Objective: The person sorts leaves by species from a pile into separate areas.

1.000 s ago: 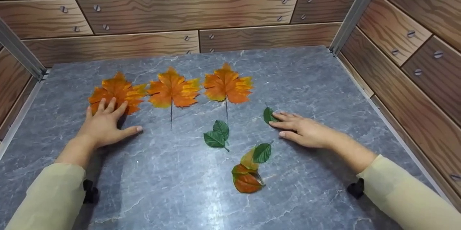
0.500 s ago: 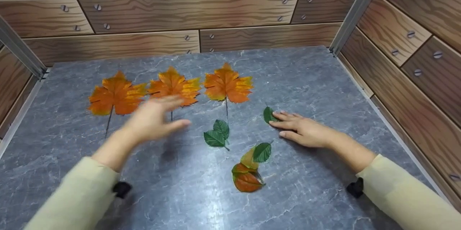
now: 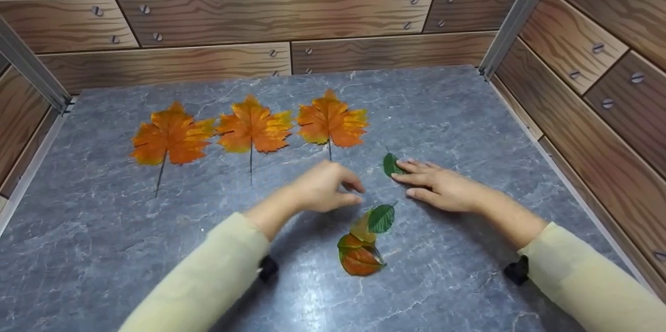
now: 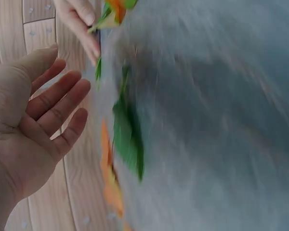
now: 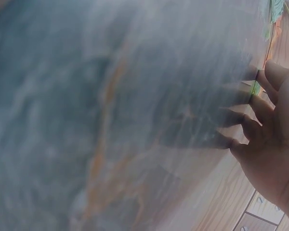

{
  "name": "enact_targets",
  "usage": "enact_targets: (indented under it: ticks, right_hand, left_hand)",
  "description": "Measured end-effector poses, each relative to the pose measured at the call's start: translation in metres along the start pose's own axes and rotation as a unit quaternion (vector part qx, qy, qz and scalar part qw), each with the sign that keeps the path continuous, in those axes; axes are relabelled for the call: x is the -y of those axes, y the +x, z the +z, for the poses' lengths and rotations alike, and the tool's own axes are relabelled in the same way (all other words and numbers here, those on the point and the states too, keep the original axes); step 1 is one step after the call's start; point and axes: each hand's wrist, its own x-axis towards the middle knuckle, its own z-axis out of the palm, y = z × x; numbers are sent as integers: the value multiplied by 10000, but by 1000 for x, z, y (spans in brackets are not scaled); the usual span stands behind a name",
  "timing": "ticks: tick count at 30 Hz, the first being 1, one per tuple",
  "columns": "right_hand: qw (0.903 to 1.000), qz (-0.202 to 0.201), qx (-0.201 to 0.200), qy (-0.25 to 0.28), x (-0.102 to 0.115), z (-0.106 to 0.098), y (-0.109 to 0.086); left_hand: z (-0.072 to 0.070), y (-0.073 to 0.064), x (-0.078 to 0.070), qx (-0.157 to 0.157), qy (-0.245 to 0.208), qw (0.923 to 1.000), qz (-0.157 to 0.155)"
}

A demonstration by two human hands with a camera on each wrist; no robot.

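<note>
My left hand (image 3: pixel 323 189) hovers right of centre over the table, fingers loosely bent and holding nothing. Beneath it, the pair of green leaves (image 4: pixel 127 139) shows in the left wrist view but is hidden in the head view. My right hand (image 3: pixel 445 189) rests flat on the table, its fingertips on a small green leaf (image 3: pixel 389 164). Between the hands and nearer me lies a cluster: a green leaf (image 3: pixel 381 218), a yellowish leaf (image 3: pixel 362 229) and a red-orange leaf (image 3: pixel 359 262). The right wrist view shows the right hand's spread fingers touching the tabletop.
Three orange maple leaves with dark stems lie in a row toward the back: left leaf (image 3: pixel 170 137), middle leaf (image 3: pixel 253 129), right leaf (image 3: pixel 333 121). The grey marbled table (image 3: pixel 104 249) is bounded by wood-patterned walls (image 3: pixel 276 14) and metal corner posts (image 3: pixel 512 20).
My left hand has left the leftmost maple leaf and swept right, past the middle one, to above the green leaf pair. The right hand has stayed on its leaf.
</note>
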Motion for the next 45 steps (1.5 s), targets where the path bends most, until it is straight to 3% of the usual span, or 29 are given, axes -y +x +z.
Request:
enact_targets:
  ticks: [5,10,18,26,33,38,42,45]
  right_hand:
    - [10000,-10,28,15,-1,-1,-1]
    - [9999,-41,20,106,0,-1,-2]
    - [9998,-39,38,178,-1,-1,-1]
    - [9999,-18,26,143,-2,0,-1]
    - [9998,-135,-64,135,-2,0,-1]
    - [9994,-228,-182,186,-3,1,0]
    - [9994,-236,-187,187,-3,2,-1]
    - [9997,-163,-98,159,-3,2,-1]
  left_hand:
    - [18,24,-8,385,45,9992,-105]
    - [30,37,-12,476,253,9985,-113]
    - [43,45,-16,437,498,9975,-248]
    - [49,45,-17,506,63,9986,-170]
    - [44,36,-17,-78,-995,9950,-32]
    - [33,31,-12,-833,-1709,9810,-386]
    - [26,31,-3,-1399,-1834,9709,-642]
    - [22,33,5,-1548,-1869,9658,-916]
